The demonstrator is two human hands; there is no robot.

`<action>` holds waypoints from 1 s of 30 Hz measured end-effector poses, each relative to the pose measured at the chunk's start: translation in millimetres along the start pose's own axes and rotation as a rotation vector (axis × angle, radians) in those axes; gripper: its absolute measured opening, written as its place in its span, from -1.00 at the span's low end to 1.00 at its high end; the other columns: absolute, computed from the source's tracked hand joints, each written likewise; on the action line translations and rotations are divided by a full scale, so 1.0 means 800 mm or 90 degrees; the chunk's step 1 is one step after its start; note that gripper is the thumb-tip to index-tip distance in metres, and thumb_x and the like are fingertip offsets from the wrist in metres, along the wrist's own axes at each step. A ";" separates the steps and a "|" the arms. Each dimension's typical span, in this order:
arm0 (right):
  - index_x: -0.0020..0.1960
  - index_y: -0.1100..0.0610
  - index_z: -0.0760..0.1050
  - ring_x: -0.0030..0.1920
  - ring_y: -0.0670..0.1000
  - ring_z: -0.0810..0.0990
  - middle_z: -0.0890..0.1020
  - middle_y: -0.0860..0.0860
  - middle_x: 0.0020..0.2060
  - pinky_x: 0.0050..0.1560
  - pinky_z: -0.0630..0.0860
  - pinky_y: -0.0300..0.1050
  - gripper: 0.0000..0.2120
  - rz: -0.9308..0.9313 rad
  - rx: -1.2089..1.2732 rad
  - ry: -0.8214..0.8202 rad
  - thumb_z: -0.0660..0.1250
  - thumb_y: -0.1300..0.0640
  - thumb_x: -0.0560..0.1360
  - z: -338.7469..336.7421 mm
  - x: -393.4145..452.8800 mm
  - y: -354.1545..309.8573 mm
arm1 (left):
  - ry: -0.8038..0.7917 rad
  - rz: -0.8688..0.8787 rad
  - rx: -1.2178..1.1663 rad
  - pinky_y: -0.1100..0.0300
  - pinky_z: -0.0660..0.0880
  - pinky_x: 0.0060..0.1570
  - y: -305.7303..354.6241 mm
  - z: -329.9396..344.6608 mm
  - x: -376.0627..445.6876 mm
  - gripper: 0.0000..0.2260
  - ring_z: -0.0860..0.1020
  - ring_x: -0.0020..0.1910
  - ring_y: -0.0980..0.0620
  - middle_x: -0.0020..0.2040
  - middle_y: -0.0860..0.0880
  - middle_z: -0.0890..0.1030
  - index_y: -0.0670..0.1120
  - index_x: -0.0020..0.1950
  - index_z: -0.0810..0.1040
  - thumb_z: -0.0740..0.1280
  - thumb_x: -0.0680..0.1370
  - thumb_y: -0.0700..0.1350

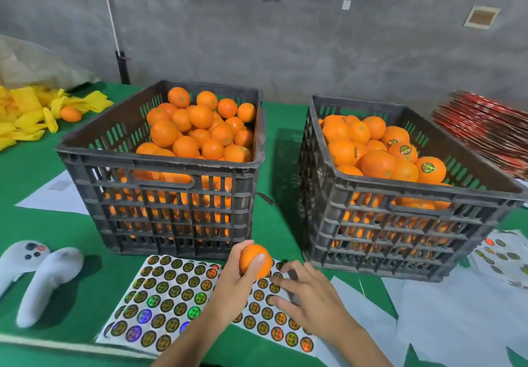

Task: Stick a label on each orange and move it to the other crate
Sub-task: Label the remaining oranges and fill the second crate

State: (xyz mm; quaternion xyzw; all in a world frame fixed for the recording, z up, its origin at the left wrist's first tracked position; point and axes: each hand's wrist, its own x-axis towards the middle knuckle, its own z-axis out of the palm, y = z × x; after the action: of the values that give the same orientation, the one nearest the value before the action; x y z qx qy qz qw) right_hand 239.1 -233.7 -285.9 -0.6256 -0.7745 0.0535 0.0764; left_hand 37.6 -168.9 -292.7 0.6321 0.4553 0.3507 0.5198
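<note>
Above the sticker sheet (183,298), just in front of the left crate (160,195), the left hand (237,284) holds one orange (255,261), fingers curled round it. No label shows on its visible side. Beside it the right hand (311,292) reaches down to the sheet with fingers spread and loose, holding nothing that can be seen. The step seems to be picking a label. Next it must be peeled, pressed on the orange, and the fruit put in the right crate (400,224), where labelled oranges lie.
</note>
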 end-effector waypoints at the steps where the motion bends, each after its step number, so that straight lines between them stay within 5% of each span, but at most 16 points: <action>1: 0.45 -0.17 0.45 0.19 -0.10 0.35 0.36 -0.17 0.23 0.18 0.36 -0.09 -0.38 -0.006 0.024 -0.004 0.01 -0.46 0.58 0.000 0.002 0.002 | -0.005 0.000 0.008 0.14 0.52 0.26 0.000 0.000 0.000 -0.55 0.57 0.19 0.21 0.28 0.18 0.50 0.31 0.43 0.32 0.23 0.57 0.37; 6: 0.25 -0.09 0.65 0.10 -0.16 0.43 0.44 -0.21 0.11 0.08 0.45 -0.15 -0.52 -0.040 0.158 0.029 0.22 -0.37 0.58 0.000 0.013 0.012 | -0.003 0.002 0.030 0.22 0.47 0.24 0.000 0.001 0.001 -0.57 0.55 0.20 0.26 0.28 0.23 0.49 0.35 0.43 0.30 0.20 0.58 0.37; 13: 0.00 -0.16 0.73 -0.20 -0.06 0.50 0.52 -0.16 -0.05 -0.20 0.43 -0.22 -0.82 0.094 0.434 0.080 0.47 -0.20 0.48 0.015 0.021 0.007 | -0.008 0.002 0.042 0.33 0.43 0.13 0.006 0.003 -0.002 -0.52 0.54 0.20 0.23 0.27 0.26 0.46 0.33 0.44 0.28 0.17 0.55 0.40; 17: -0.10 -0.14 0.75 -0.25 -0.19 0.48 0.55 -0.11 -0.10 -0.19 0.39 -0.32 -0.96 0.167 0.525 0.036 0.55 -0.02 0.45 0.003 0.025 0.000 | -0.011 -0.003 0.038 0.29 0.45 0.14 0.009 0.003 -0.003 -0.50 0.54 0.20 0.20 0.27 0.22 0.47 0.30 0.45 0.28 0.18 0.54 0.38; 21: -0.15 -0.02 0.74 -0.20 -0.22 0.57 0.64 -0.09 -0.16 -0.08 0.52 -0.24 -0.90 0.248 0.519 0.029 0.48 0.13 0.51 -0.009 0.030 -0.005 | -0.016 -0.018 0.042 0.22 0.45 0.17 0.008 0.002 -0.002 -0.48 0.53 0.20 0.20 0.27 0.22 0.46 0.31 0.47 0.26 0.15 0.53 0.40; 23: -0.15 -0.02 0.70 -0.11 -0.19 0.62 0.68 -0.12 -0.14 0.04 0.56 -0.14 -0.84 0.289 0.481 0.103 0.41 0.13 0.57 -0.015 0.032 -0.011 | -0.017 -0.021 0.039 0.19 0.46 0.21 0.008 0.001 -0.001 -0.49 0.53 0.20 0.22 0.28 0.23 0.45 0.32 0.46 0.25 0.14 0.53 0.41; 27: -0.08 -0.07 0.66 -0.04 -0.15 0.59 0.59 -0.19 -0.10 -0.07 0.53 -0.22 -0.87 0.226 0.379 0.352 0.38 0.09 0.61 -0.030 0.032 -0.038 | 0.001 -0.030 -0.043 0.08 0.53 0.30 0.021 0.008 0.002 -0.52 0.53 0.27 0.14 0.35 0.13 0.46 0.27 0.42 0.34 0.19 0.53 0.37; 30: 0.04 -0.01 0.67 0.05 -0.16 0.59 0.58 -0.22 -0.02 -0.01 0.54 -0.27 -0.88 0.140 0.327 0.427 0.36 0.14 0.62 -0.046 0.029 -0.054 | -0.001 -0.025 -0.173 0.10 0.63 0.16 0.051 0.018 0.003 -0.53 0.57 0.26 0.07 0.35 0.05 0.48 0.18 0.39 0.43 0.25 0.52 0.31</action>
State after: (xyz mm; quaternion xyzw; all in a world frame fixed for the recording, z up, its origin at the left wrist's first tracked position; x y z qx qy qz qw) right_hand 199.5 -220.8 -241.0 -0.6478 -0.5970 0.0463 0.4710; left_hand 60.5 -173.3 -255.7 0.5469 0.4158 0.3984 0.6077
